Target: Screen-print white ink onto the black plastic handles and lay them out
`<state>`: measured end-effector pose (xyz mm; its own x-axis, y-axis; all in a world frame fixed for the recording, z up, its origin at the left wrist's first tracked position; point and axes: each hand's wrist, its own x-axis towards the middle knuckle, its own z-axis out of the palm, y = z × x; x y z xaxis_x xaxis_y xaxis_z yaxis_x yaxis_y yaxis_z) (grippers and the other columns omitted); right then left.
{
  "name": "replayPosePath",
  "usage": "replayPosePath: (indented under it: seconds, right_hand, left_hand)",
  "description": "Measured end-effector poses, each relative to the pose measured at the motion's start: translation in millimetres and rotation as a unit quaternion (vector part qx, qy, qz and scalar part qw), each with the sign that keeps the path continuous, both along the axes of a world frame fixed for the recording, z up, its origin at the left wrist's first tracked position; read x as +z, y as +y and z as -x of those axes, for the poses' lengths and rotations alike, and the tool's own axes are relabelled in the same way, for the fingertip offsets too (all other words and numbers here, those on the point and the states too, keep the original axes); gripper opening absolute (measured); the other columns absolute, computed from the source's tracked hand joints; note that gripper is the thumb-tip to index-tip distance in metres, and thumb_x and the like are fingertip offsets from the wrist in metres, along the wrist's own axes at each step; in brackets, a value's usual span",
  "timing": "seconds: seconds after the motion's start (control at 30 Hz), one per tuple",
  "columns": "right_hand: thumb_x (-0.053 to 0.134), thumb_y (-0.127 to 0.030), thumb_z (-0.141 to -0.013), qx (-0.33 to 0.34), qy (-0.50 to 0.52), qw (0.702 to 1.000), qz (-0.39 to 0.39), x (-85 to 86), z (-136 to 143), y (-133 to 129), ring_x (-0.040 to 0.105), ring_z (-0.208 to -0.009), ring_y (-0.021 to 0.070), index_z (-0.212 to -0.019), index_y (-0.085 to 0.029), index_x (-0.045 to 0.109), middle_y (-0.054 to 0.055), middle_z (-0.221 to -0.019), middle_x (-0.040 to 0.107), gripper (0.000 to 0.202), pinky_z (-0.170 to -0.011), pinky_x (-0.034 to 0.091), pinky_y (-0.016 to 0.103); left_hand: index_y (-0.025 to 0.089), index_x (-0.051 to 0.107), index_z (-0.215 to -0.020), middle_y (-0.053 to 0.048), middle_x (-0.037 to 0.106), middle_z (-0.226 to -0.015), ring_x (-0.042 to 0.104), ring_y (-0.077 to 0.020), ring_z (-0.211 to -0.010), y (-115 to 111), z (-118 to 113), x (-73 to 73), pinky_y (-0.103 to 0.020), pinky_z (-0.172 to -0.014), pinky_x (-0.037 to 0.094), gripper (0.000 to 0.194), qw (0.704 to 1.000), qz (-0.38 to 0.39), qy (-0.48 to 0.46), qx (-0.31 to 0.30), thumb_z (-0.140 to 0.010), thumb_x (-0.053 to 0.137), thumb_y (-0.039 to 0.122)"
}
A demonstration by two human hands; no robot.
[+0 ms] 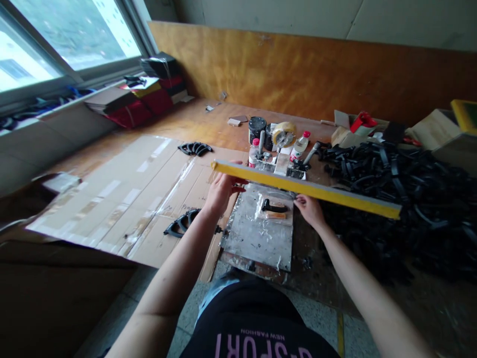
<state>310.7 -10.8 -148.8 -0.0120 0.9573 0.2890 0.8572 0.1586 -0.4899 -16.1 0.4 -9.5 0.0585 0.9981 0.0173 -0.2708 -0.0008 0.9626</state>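
A long yellow bar [305,190] with a grey upper edge spans the space above a grey metal plate [257,243], tilted down to the right. My left hand [220,191] is at its left part, with fingers below the bar and a fingertip showing above it; it appears closed on the bar. My right hand [310,209] is just under the bar, thumb and fingers pinched together; what they hold is too small to make out. Between my hands, a black curved plastic part [275,206] lies on the plate beside a tan strip [273,216].
Black curved parts lie on the cardboard [112,199] at left, in a far group [195,148] and a near group [182,223]. A large heap of black parts [402,199] covers the right side. Behind the bar stand bottles [300,144], a tape roll [283,134] and a black jar [257,129].
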Motion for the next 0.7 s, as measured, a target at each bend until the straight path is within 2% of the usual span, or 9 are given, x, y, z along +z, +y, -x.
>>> replayPosePath:
  seconds: [0.07,0.13,0.2,0.33,0.37,0.43,0.5,0.57,0.7]
  right_hand:
    - [0.064,-0.029,-0.081,0.086,-0.011,0.996,0.011,-15.1,22,-9,0.062,-0.097,0.0227,-0.108,-0.024,0.064,0.005,-0.100,0.069,0.027,-0.086,0.049,0.037]
    - [0.064,-0.024,-0.081,0.149,-0.025,0.988,0.026,-18.8,37,-10,0.060,-0.101,0.0235,-0.106,-0.024,0.066,0.006,-0.101,0.067,0.024,-0.091,0.048,0.040]
    - [0.060,-0.021,-0.084,0.165,-0.026,0.985,0.034,-12.0,46,-9,0.060,-0.097,0.0229,-0.098,-0.023,0.067,0.006,-0.095,0.065,0.016,-0.090,0.048,0.040]
    - [0.057,-0.025,-0.089,0.196,0.003,0.981,0.004,14.3,80,-22,0.059,-0.093,0.0232,-0.099,-0.023,0.066,0.006,-0.093,0.061,0.014,-0.086,0.048,0.037]
    - [0.057,-0.025,-0.090,0.216,0.001,0.976,-0.011,19.6,96,-29,0.058,-0.094,0.0239,-0.101,-0.022,0.066,0.007,-0.093,0.061,0.015,-0.085,0.048,0.037]
    - [0.055,-0.024,-0.092,0.274,-0.020,0.961,-0.033,25.3,135,-46,0.056,-0.094,0.0249,-0.104,-0.021,0.066,0.008,-0.093,0.061,0.017,-0.085,0.046,0.038]
    - [0.052,-0.023,-0.093,0.336,-0.047,0.940,-0.035,24.1,178,-60,0.054,-0.093,0.0247,-0.108,-0.019,0.065,0.009,-0.094,0.061,0.020,-0.084,0.045,0.037]
    - [0.054,-0.026,-0.093,0.381,-0.057,0.922,-0.024,17.1,219,-64,0.054,-0.095,0.0243,-0.111,-0.019,0.065,0.009,-0.099,0.063,0.022,-0.084,0.045,0.037]
    - [0.057,-0.035,-0.092,0.415,-0.066,0.907,0.013,-7.4,288,-41,0.051,-0.107,0.0246,-0.118,-0.019,0.063,0.010,-0.107,0.065,0.031,-0.092,0.042,0.037]
  left_hand:
    - [0.019,0.059,-0.117,-0.009,0.068,-0.094,0.064,-0.0168,-0.081,4,-8,3.6,-0.025,-0.064,0.051,0.059,1.000,0.019,-0.008,0.005,-0.084,0.048,0.066]
    - [0.020,0.055,-0.122,-0.009,0.069,-0.095,0.064,-0.0161,-0.080,-6,-13,-4.3,-0.025,-0.064,0.051,0.062,0.999,0.040,-0.006,0.030,-0.085,0.044,0.068]
    - [0.018,0.055,-0.122,-0.009,0.070,-0.093,0.064,-0.0155,-0.076,-28,-16,-23.7,-0.024,-0.061,0.050,0.064,0.995,0.091,0.017,0.025,-0.083,0.048,0.068]
    - [0.013,0.056,-0.120,-0.013,0.071,-0.093,0.066,-0.0181,-0.072,-88,-23,-75.6,-0.026,-0.055,0.049,0.072,0.961,0.261,0.032,-0.087,-0.079,0.052,0.072]
    - [0.014,0.054,-0.122,-0.013,0.071,-0.094,0.067,-0.0185,-0.073,-100,-24,-87.3,-0.026,-0.055,0.049,0.073,0.956,0.280,0.014,-0.082,-0.079,0.050,0.073]
    - [0.015,0.056,-0.114,-0.010,0.070,-0.090,0.066,-0.0166,-0.070,-116,-20,-108.0,-0.024,-0.053,0.048,0.069,0.958,0.286,-0.016,0.003,-0.078,0.049,0.074]
    - [0.016,0.057,-0.094,-0.005,0.066,-0.077,0.063,-0.0135,-0.062,-122,-2,-126.9,-0.021,-0.050,0.044,0.061,0.953,0.281,-0.012,0.117,-0.076,0.051,0.074]
    - [0.017,0.053,-0.080,-0.002,0.062,-0.068,0.059,-0.0114,-0.056,-125,32,-146.4,-0.020,-0.047,0.042,0.058,0.937,0.284,0.026,0.203,-0.074,0.052,0.074]
    - [0.017,0.052,-0.079,-0.006,0.065,-0.070,0.059,-0.0127,-0.056,-133,123,-185.0,-0.023,-0.050,0.045,0.063,0.883,0.341,0.163,0.277,-0.079,0.034,0.077]
